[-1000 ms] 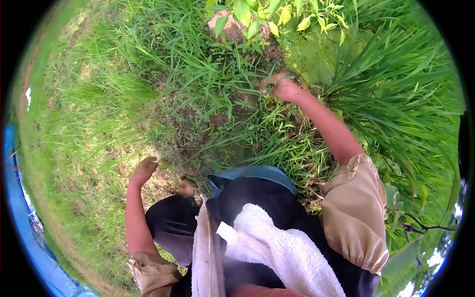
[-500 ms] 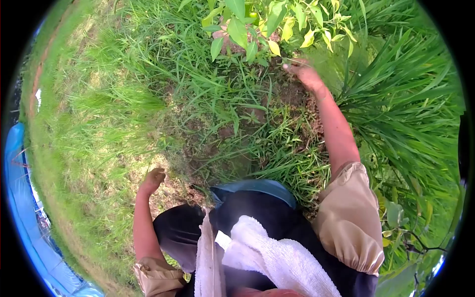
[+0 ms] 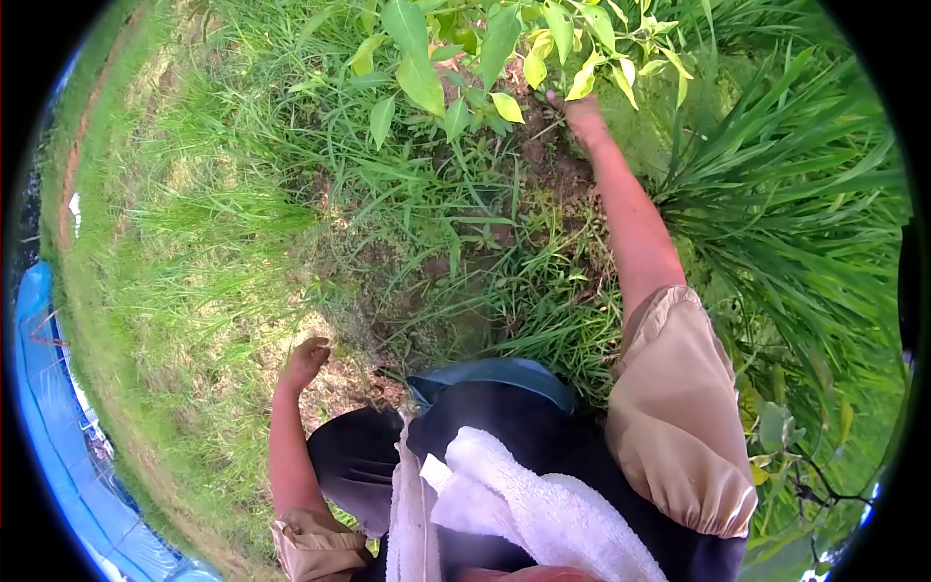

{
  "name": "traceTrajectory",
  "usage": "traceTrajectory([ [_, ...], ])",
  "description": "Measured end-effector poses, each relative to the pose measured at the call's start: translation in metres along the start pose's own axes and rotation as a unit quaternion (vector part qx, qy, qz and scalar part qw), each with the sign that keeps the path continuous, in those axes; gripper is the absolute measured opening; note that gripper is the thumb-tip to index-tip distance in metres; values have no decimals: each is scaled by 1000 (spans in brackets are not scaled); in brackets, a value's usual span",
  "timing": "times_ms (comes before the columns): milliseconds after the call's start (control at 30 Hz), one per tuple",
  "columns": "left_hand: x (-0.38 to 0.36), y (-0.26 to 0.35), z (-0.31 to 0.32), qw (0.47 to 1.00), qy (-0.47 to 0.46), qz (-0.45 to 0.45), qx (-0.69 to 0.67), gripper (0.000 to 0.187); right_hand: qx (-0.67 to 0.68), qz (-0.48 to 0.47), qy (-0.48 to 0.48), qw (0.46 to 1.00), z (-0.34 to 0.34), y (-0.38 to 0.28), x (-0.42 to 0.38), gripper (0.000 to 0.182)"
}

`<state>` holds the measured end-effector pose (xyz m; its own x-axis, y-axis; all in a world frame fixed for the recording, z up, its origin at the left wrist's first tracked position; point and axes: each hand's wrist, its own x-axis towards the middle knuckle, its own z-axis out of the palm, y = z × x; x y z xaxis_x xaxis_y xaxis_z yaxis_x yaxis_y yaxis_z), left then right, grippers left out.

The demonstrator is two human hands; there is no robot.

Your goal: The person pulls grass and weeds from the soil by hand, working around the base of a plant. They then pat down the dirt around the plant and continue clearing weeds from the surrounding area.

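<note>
My right hand (image 3: 582, 114) reaches far forward to a patch of bare soil (image 3: 548, 160), beneath a leafy plant (image 3: 419, 82) with green and yellowing leaves. Its fingers look closed near small weeds at the ground, partly covered by the leaves; whatever is in them cannot be made out. Off to the left, my left hand (image 3: 307, 361) hangs over dry, straw-coloured ground with its fingers curled in. Nothing shows in it. Between the hands grow green weeds (image 3: 465, 233) in loose soil.
Tall grass (image 3: 786, 204) stands thick on the right. Shorter grass (image 3: 184, 291) spreads over the left side. Blue sheeting (image 3: 58, 436) lines the far left edge. A white towel (image 3: 524, 495) hangs over my front, above a blue rim (image 3: 504, 373) by my legs.
My right hand has moved forward and slightly left, further under the plant's leaves. My left hand has shifted a little down in the view and stays curled.
</note>
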<state>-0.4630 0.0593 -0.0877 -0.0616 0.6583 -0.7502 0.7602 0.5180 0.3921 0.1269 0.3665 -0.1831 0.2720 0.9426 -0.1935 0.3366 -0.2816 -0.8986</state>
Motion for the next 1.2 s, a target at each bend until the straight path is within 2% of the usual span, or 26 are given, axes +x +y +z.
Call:
traceTrajectory([
  [67, 2, -9, -1, 1000, -3, -24, -15, 36, -129, 59, -203, 969, -19, -52, -83, 43],
  [100, 2, -15, -1, 999, -6, -36, -21, 37, -173, -5, -329, 928, -26, -57, -121, 37],
  [133, 5, -24, 0, 999, -3, -41, -31, 37, -249, -18, -429, 868, -35, -70, -153, 27],
  [167, 7, -27, -1, 999, -9, -40, -16, 37, -214, -61, -425, 877, -39, -56, -176, 23],
  [233, 9, -23, 0, 999, -21, -37, 11, 37, -229, -146, -258, 927, -49, -31, -183, 25],
  [267, 9, -18, 1, 999, -19, -31, 1, 36, -278, -179, -109, 938, -55, -15, -176, 28],
  [300, 11, -11, 0, 999, -23, -23, 2, 36, -262, -142, -2, 955, -56, -1, -164, 30],
  [367, 15, -1, 0, 1000, -25, -8, 0, 36, -343, -80, 42, 935, -61, 7, -143, 27],
  [433, 10, 14, 0, 1000, -1, 21, -13, 36, -317, -3, -2, 948, -66, 15, -124, 27],
  [467, 6, 20, 0, 1000, 2, 21, -20, 36, -246, -106, 56, 962, -65, 39, -115, 32],
  [533, 5, 17, 0, 999, 2, 28, -16, 36, -170, 65, -123, 976, -63, -18, -134, 33],
  [567, 4, 12, -2, 999, -2, 33, -1, 36, -127, 153, -211, 957, -56, -52, -149, 34],
  [600, 0, 5, -3, 999, -9, 34, 15, 36, -157, 129, -327, 923, -45, -73, -162, 31],
  [633, -6, -1, -3, 1000, -9, 18, 21, 36, -275, -53, -285, 917, -32, -82, -167, 30],
  [700, -8, -3, -5, 999, -2, -2, 33, 36, -133, -174, -51, 974, -4, -58, -139, 32],
  [767, -4, -10, -7, 999, 6, 1, 50, 37, -160, -226, 56, 959, 17, -70, -113, 40],
  [833, -10, -9, -8, 999, 9, 0, 35, 37, -133, -297, 52, 944, 43, -73, -95, 47],
  [867, -11, -1, -7, 1000, 8, 3, 11, 37, -193, -342, 20, 919, 52, -63, -80, 47],
  [900, -13, 5, -7, 1000, 7, 7, -13, 38, -208, -357, 94, 906, 75, -33, -52, 35],
  [967, -14, 6, -6, 1000, 5, 17, -16, 38, -139, -360, 54, 921, 67, -42, -67, 19],
  [1000, -16, 8, -6, 1000, 1, 14, -23, 38, 23, -237, -8, 971, 64, -48, -77, 15],
  [1033, -19, 12, -7, 1000, -3, 11, -29, 38, 184, -101, -69, 975, 58, -54, -90, 11],
  [1067, -24, 20, -8, 1000, -3, -8, -27, 39, 47, -127, -95, 986, 36, -74, -115, 12],
  [1100, -23, 14, -7, 1000, 2, -7, -18, 39, 91, -129, -104, 982, 33, -52, -118, 12],
  [1167, -16, 3, -8, 1000, 6, 0, 6, 40, -106, -91, -19, 990, 29, -51, -130, 28],
  [1200, -17, 8, -7, 1000, 6, -19, 3, 40, -146, -145, -35, 978, 34, -50, -131, 38],
])
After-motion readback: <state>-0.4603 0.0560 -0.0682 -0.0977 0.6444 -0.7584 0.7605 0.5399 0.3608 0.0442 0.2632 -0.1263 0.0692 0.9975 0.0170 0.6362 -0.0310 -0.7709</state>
